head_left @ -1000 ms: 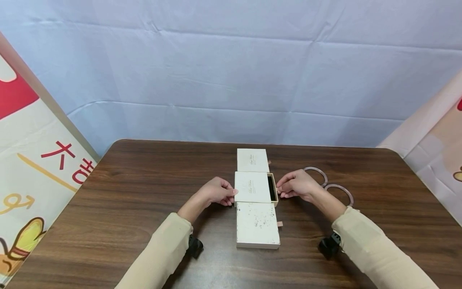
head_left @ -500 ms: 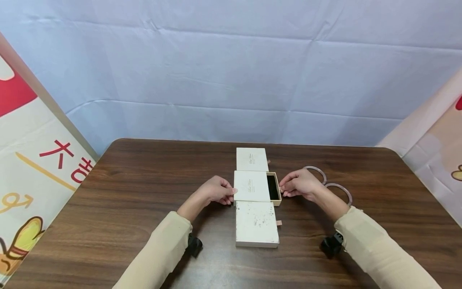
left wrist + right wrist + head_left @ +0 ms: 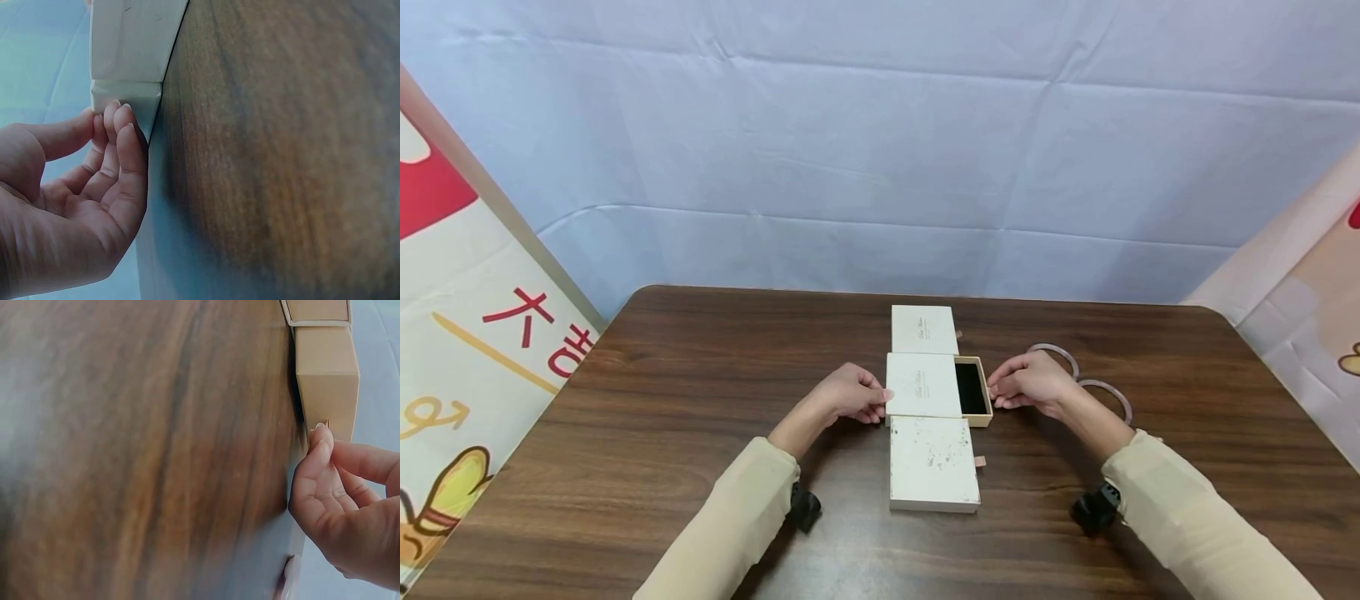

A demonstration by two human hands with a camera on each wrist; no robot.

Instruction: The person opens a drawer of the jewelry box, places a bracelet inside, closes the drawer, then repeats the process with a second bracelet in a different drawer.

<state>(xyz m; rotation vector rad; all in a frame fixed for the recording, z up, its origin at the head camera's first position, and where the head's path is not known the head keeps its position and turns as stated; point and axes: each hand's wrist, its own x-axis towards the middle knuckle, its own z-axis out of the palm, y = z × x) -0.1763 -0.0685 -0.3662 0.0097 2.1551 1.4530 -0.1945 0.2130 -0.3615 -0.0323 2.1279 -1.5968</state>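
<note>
A white drawer box (image 3: pixel 922 385) with faint lettering lies in the middle of a row of three. Its cream tray (image 3: pixel 977 422) sticks out on the right, showing a black interior. At the box's left end my left hand (image 3: pixel 848 392) holds on, thumb at the top edge and curled fingertips against the end face (image 3: pixel 126 90) in the left wrist view. Past the tray's right wall is my right hand (image 3: pixel 1030 382). In the right wrist view, its thumb and fingers pinch the small pull tab (image 3: pixel 327 424) on the tray's end wall (image 3: pixel 331 397).
A similar white box (image 3: pixel 922 330) adjoins at the far side. The nearer box (image 3: pixel 934 467) has a speckled top and a pink tab (image 3: pixel 980 462). Two pale rings (image 3: pixel 1108 387) lie behind the right hand, partly covered by it. All rest on a brown wooden table (image 3: pixel 700 375).
The tray has slid farther out to the right, so more of its black interior shows. My right hand has moved right with it. My left hand has stayed at the box's left end.
</note>
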